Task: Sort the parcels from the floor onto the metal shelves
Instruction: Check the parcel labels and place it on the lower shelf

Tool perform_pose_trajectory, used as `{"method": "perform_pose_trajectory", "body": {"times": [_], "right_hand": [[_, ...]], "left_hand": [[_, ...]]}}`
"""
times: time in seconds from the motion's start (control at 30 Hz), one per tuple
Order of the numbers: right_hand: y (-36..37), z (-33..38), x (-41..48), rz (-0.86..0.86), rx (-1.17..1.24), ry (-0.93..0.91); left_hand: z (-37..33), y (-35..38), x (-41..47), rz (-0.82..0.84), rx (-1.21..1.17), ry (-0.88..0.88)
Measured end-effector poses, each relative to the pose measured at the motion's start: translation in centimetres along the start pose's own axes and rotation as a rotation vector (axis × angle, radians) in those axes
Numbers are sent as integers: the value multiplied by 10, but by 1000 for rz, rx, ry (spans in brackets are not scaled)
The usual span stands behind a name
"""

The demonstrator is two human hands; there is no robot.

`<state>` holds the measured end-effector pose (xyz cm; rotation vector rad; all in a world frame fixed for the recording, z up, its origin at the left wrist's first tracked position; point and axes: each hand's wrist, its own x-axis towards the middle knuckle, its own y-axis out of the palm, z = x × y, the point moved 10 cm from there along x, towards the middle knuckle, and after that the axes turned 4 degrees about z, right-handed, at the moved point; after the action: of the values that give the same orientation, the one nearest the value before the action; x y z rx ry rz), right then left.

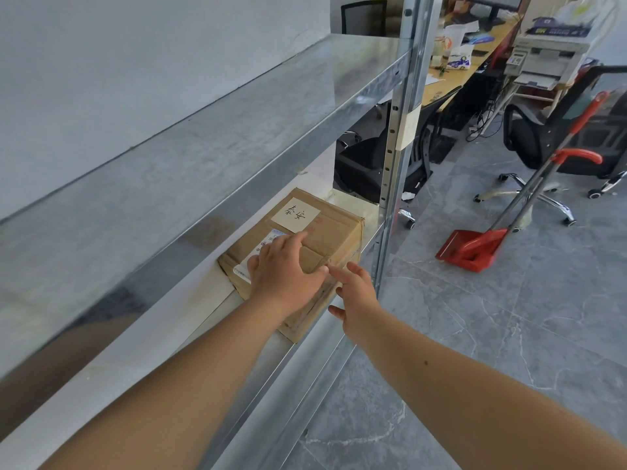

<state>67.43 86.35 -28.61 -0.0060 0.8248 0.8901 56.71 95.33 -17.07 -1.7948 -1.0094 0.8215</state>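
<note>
1. On top of the cardboard box (pixel 305 249), the left hand (pixel 283 269) lies flat with its fingers spread, palm down over the printed shipping label (pixel 268 244); it presses on the box rather than gripping it.
2. Just beside the box's near right corner, the right hand (pixel 354 296) is loose with its fingers apart, holding nothing; the forefinger points toward the left hand's thumb, and I cannot tell whether it touches the box edge.
3. The box sits on the lower shelf (pixel 190 320) of the metal rack, near its right end, turned at a slight angle so that one corner reaches the front lip.
4. A pale handwritten note (pixel 296 214) is stuck on the far part of the box top, beyond the left hand's fingertips.
5. The upper shelf (pixel 217 137) runs above the box.
6. The rack's upright post (pixel 395 130) stands just right of the box, with a strip of pale tape wrapped round it higher up.
7. Farther right, on the grey tiled floor (pixel 475 334), a red dustpan (pixel 470 247) with a long handle stands near a black office chair (pixel 539 137).
8. A desk (pixel 481 59) with clutter and a printer (pixel 546 56) fill the far background.
</note>
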Motion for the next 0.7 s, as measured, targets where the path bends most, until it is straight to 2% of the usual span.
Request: {"method": "perform_pose_trajectory", "body": {"times": [0.5,0.7], "right_hand": [[-4,50,-25,61,-84,-95],[-2,62,-36,132,-109,-122]], "left_hand": [[-19,-23,-22,-60,-291,-53],[-24,-23,-45,-75,-501,-110]]}}
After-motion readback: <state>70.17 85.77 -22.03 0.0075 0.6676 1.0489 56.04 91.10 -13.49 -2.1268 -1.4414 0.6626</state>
